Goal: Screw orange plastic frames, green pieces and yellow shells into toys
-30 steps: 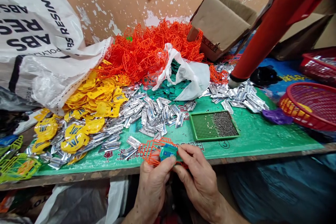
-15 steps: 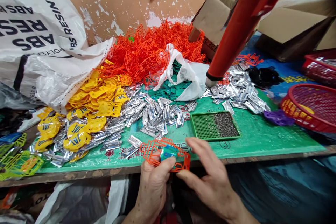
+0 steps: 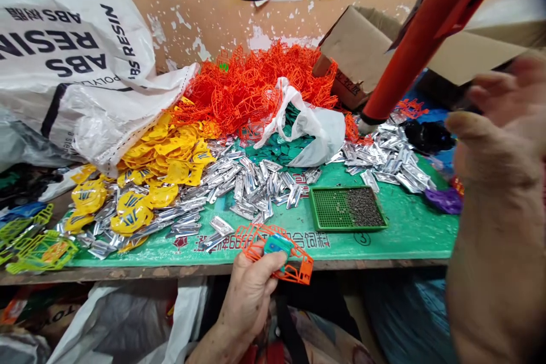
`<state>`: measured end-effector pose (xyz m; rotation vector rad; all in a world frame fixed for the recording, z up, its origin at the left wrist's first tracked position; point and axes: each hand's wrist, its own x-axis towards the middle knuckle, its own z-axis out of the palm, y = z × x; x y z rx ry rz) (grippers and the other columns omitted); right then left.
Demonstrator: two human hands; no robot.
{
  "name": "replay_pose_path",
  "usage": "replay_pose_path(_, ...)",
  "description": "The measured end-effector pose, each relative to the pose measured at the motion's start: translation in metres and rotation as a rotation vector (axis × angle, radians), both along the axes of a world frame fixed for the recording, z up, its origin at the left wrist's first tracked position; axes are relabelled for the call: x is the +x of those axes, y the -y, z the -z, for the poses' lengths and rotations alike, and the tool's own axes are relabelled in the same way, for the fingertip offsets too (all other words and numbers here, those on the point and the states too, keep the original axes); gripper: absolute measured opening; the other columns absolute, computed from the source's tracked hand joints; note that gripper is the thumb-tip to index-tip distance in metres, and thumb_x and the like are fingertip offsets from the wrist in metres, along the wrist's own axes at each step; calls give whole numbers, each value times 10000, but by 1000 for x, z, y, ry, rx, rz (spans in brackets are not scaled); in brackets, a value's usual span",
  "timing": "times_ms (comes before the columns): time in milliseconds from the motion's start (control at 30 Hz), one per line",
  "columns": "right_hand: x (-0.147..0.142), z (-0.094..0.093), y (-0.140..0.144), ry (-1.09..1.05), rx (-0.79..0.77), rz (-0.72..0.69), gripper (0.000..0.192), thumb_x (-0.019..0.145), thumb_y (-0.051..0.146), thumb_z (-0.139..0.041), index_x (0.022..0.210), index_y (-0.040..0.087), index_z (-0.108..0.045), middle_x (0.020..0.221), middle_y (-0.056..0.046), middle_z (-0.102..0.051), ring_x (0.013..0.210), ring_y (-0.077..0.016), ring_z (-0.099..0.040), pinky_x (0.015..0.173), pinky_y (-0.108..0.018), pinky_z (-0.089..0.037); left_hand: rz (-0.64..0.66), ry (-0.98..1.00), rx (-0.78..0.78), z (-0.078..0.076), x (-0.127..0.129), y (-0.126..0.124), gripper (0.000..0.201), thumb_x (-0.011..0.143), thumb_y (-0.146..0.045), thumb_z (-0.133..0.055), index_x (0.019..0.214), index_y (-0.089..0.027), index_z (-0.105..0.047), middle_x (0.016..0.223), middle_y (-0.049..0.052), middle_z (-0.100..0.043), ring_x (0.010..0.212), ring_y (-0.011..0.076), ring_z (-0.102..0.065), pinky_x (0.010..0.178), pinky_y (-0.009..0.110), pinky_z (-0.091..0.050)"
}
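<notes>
Head view: green-covered table against peeling tan wall, piled with orange frames, yellow parts, silver pieces; green tray mid-table. Left hand gripping orange frame with teal piece at table's near edge. Right hand raised, blurred, fingers spread, holding nothing.

The lattice frame is bright orange with a teal block set on it, matching the orange of the tangled heap behind. The table cover is green with red print. The flat tray is green, half filled with dark grey specks. Scattered clips are shiny silver, the badges yellow with silver marks. The big sack is white with black lettering, the basket of a co-worker's sleeve side red-orange, the wall peeling tan and white
</notes>
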<state>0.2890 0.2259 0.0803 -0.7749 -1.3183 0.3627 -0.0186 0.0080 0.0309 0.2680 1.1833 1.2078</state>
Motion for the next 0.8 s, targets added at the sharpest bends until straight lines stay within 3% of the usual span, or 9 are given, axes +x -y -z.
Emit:
replay_pose_path(67,-22,-15,-12,-54,-18,-166,747,406,307,-909,1098,337,-631,987,15,-648,930,-173,-626,875,-351,-470,-10,-5,-12,0,-1,-1,137,635,-201,-780,727,-173,-682,642,-39,-634,593,85,-576,575,165,-475)
replay_pose_path(100,-31,-21,-15,-37,-98,-206,678,504,336,-866,1132,326,-607,984,3,-667,858,-165,-638,796,-351,-490,-16,-16,-25,0,-2,-1,166,626,-205,-793,747,-176,-683,646,-40,-641,601,90,-590,574,167,-482)
replay_pose_path(200,-47,-31,-23,1,-273,-104,568,671,282,-742,1207,216,-567,1033,-61,-687,824,-150,-650,681,-307,-476,-33,-70,-116,-1,-4,-3,286,582,-217,-826,825,-180,-681,755,-15,-703,736,135,-661,655,199,-527)
replay_pose_path(300,-56,-31,-34,-25,-320,-48,561,608,176,-767,1138,161,-585,874,-21,-689,758,-146,-644,667,-300,-498,-28,-100,-155,-4,-1,-7,342,545,-218,-837,848,-177,-684,746,-20,-704,760,147,-672,692,216,-544)
replay_pose_path(400,-74,-27,-48,5,-271,-125,509,573,182,-776,1046,144,-592,862,28,-660,805,-129,-632,708,-283,-525,-19,-108,-128,-8,6,-10,320,523,-220,-838,792,-174,-672,633,-47,-649,646,128,-644,613,200,-536)
replay_pose_path(500,-99,-30,-56,-2,-288,-235,396,616,235,-746,967,139,-590,913,31,-655,858,-106,-612,739,-240,-530,-29,-131,-154,-12,12,-11,345,511,-215,-833,813,-180,-672,666,-40,-660,645,124,-640,597,192,-527)
replay_pose_path(667,-124,-59,-32,22,-408,-319,418,680,194,-717,1059,107,-564,983,20,-649,895,-94,-589,771,-215,-502,-18,-105,-195,-17,12,-11,349,499,-211,-835,807,-187,-674,699,-38,-680,685,137,-657,658,221,-547)
replay_pose_path(800,-122,-68,7,79,-474,-305,294,730,199,-682,987,91,-586,810,46,-593,731,-56,-541,685,-193,-466,-22,-105,-233,-15,9,-11,341,475,-204,-846,757,-176,-658,733,-16,-704,709,152,-666,633,219,-544)
